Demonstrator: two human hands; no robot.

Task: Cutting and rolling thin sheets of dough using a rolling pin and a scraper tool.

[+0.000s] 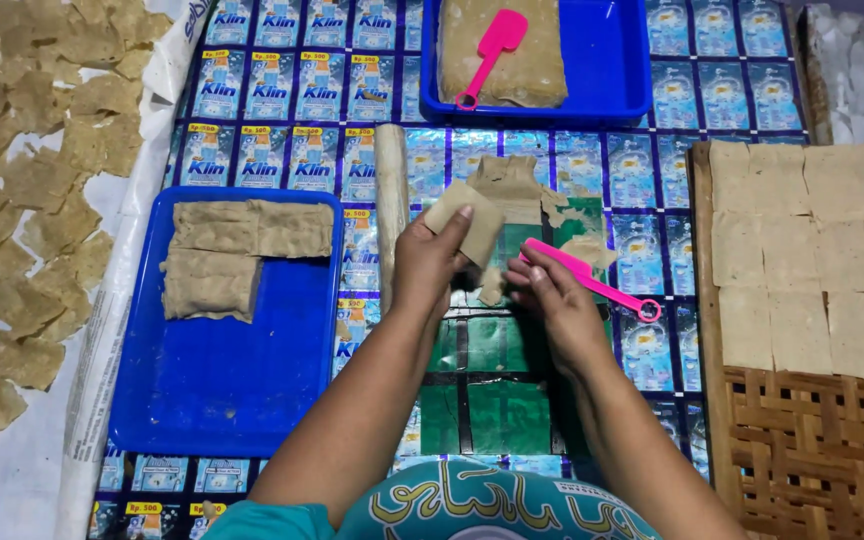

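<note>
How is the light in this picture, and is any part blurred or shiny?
Head view: even, soft light; glare on the glossy sachet-printed mat; the left hand and thin square tan sheet are slightly motion-blurred; the blue plastic tray is sharp.

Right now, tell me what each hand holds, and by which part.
The left hand pinches a thin tan dough sheet by its lower edge. The right hand grips a pink plastic scraper at its blade end; its looped handle sticks out free.
</note>
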